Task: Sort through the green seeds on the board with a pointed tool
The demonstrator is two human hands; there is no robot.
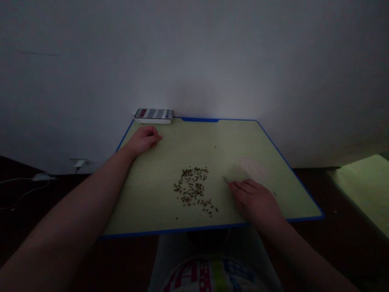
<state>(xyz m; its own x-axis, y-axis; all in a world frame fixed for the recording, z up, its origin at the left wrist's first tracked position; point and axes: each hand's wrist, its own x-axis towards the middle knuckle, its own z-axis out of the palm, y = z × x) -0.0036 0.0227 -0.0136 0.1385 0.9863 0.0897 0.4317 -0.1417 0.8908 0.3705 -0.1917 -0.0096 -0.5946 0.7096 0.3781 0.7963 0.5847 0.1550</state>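
Observation:
Small dark brown bean-like grains (193, 186) lie scattered over the middle of a pale yellow-green board (146, 211) with a blue rim. To their right is a patch of tiny pale grains (252, 167), just beyond my right hand (253, 200). That hand is closed with its fingers pinched around a thin stick-like tool (225, 179); its dark tip points left toward the brown grains, without touching them. Resting on the board's left side, my left hand (145, 140) is loosely curled with nothing visible in it.
At the far left corner stands a white box with a dark striped top (154, 115). The board's back edge meets a grey wall (194, 61). A plug (79, 163) and white cables show at left. Another pale yellow surface (361, 182) is at the far right.

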